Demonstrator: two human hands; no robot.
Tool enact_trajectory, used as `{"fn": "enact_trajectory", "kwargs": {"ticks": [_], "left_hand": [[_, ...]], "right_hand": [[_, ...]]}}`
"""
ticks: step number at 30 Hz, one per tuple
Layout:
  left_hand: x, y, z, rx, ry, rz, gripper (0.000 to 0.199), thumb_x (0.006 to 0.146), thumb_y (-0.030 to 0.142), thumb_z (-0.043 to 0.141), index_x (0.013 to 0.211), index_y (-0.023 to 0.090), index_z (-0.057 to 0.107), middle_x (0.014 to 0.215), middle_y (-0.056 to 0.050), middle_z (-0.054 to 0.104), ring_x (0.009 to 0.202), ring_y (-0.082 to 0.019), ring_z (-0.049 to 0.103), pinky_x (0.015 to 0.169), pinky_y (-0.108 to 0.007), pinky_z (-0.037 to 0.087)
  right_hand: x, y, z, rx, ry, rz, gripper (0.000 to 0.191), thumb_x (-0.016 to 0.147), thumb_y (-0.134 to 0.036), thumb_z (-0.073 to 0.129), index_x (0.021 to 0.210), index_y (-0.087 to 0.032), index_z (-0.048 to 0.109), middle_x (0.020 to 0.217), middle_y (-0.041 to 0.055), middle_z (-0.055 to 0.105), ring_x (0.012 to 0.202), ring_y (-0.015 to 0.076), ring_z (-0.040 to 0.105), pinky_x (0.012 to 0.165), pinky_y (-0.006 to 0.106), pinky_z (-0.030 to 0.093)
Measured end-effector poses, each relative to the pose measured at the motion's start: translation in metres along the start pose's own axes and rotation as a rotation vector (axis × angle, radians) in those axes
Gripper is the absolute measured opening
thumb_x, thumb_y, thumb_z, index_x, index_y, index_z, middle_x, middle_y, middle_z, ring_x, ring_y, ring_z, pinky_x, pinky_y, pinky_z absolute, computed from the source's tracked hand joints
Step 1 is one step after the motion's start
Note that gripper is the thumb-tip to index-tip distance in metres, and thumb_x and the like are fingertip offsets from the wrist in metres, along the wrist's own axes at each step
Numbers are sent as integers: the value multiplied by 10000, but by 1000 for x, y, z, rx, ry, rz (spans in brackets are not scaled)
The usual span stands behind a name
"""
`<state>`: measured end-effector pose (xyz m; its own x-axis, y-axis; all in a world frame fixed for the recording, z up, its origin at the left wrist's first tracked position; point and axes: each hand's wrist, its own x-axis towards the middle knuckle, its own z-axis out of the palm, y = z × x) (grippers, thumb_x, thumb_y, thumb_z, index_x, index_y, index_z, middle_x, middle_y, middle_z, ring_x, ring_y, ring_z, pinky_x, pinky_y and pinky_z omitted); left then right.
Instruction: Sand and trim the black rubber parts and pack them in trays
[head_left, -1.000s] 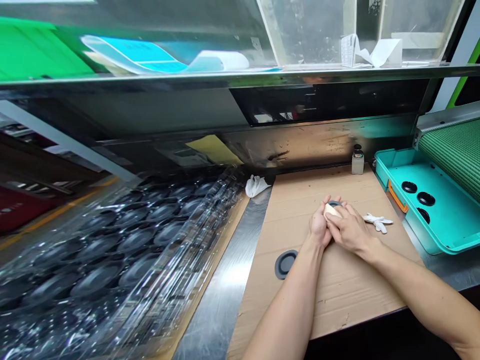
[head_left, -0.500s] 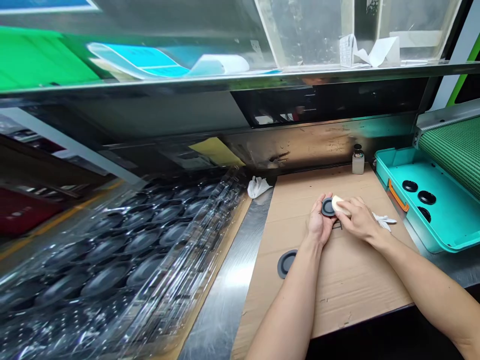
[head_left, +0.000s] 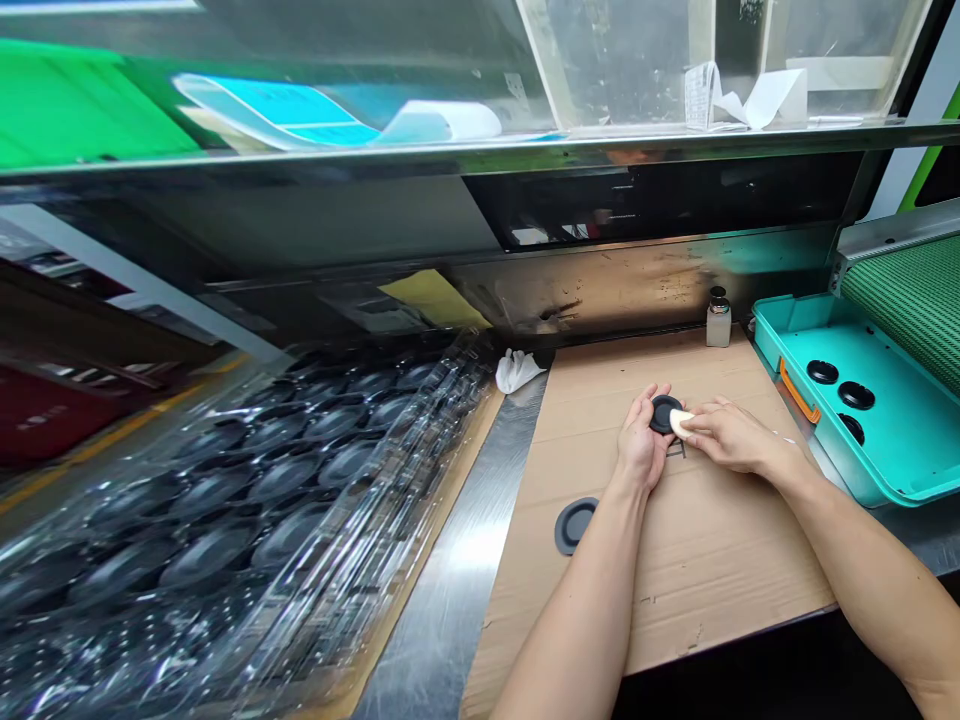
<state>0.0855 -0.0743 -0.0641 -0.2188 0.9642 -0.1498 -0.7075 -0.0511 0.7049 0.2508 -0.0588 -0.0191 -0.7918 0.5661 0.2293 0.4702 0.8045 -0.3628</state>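
No words, numbers or brands can be read. The white slip point(head_left: 702, 98) on the shelf point(head_left: 480, 150) carries rows of small print, too tiny to make out. The cyan sheet point(head_left: 277, 105) beside it shows faint printed lines, blurred through the glare. The small bottle point(head_left: 718, 328) has a white label, its wording illegible. The dark marks point(head_left: 676, 451) on the cardboard point(head_left: 712, 570) may be handwriting or a printed sign; I cannot tell which.

Left hand point(head_left: 640, 445): bare; fingers long, slender.
Right hand point(head_left: 731, 438): bare; fingers long, slender.
Left forearm point(head_left: 577, 605): bare, smooth, tapered to wrist.
Right forearm point(head_left: 851, 570): bare, smooth, tapered to wrist.
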Motion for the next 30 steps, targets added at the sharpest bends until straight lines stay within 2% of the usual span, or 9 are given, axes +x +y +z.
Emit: {"fn": "enact_trajectory", "kwargs": {"ticks": [2, 4, 9, 13, 17, 23, 27, 30], "left_hand": [[-1, -2, 2, 24, -1, -9, 264, 1029, 233, 455, 1255, 192, 587, 1498, -137, 567, 934, -183, 715, 883, -423, 602], [-3, -3, 4, 30, 11, -9, 267, 1042, 242, 429, 1242, 172, 591, 1470, -153, 589, 922, -176, 710, 874, -390, 599], [-3, -1, 3, 8, 6, -29, 264, 1039, 242, 431, 1255, 175, 566, 1448, -164, 602, 962, -217, 722, 897, -438, 589], [-3, -1, 4, 57, 5, -29, 263, 1035, 241, 443, 1248, 194, 591, 1488, -131, 578, 969, -190, 702, 912, -431, 590], [-4, -3, 5, 30, 36, -26, 264, 1046, 241, 415, 1230, 170, 590, 1433, -150, 619, 958, -184, 709, 927, -391, 578], [-5, -7, 8, -45, 44, -29, 268, 1045, 226, 422, 1234, 165, 602, 1330, -144, 683, 1082, -176, 692, 1040, -358, 530], [-6, -8, 8, -56, 60, -57, 299, 1033, 201, 437, 1289, 198, 593, 1370, -121, 666, 1144, -193, 687, 1032, -395, 550], [-6, -8, 7, -55, 68, -33, 337, 1023, 209, 465, 1341, 205, 578, 1427, -128, 631, 1172, -200, 679, 1038, -384, 551]], "right_hand": [[1, -4, 4, -87, 46, 93, 198, 1032, -253, 515, 1023, -202, 706, 1155, 80, 676, 974, 208, 541, 909, 349, 383], [2, -9, 9, -130, 77, 121, 207, 1033, -255, 511, 1090, -209, 705, 1232, 99, 650, 1020, 226, 515, 905, 356, 379], [2, -10, 4, -37, -26, -15, 213, 1034, -245, 523, 917, -212, 698, 995, 44, 678, 932, 191, 535, 904, 331, 380], [0, -6, 0, -128, 37, 141, 187, 1029, -267, 535, 1050, -219, 714, 1163, 75, 672, 980, 214, 530, 882, 348, 386], [2, -18, 10, -145, 30, 102, 215, 1043, -311, 518, 1090, -246, 717, 1229, 68, 657, 1061, 223, 513, 898, 347, 407], [8, -23, 25, -157, 195, 283, 322, 1031, -321, 508, 1308, -267, 664, 1419, 80, 581, 1169, 267, 477, 965, 379, 435], [11, -21, 32, -168, 255, 434, 384, 1048, -363, 441, 1344, -249, 657, 1377, 115, 602, 1157, 294, 483, 961, 401, 455], [11, -25, 38, -179, 237, 359, 391, 1037, -346, 448, 1356, -250, 652, 1362, 129, 601, 1163, 300, 482, 975, 412, 457]]}}
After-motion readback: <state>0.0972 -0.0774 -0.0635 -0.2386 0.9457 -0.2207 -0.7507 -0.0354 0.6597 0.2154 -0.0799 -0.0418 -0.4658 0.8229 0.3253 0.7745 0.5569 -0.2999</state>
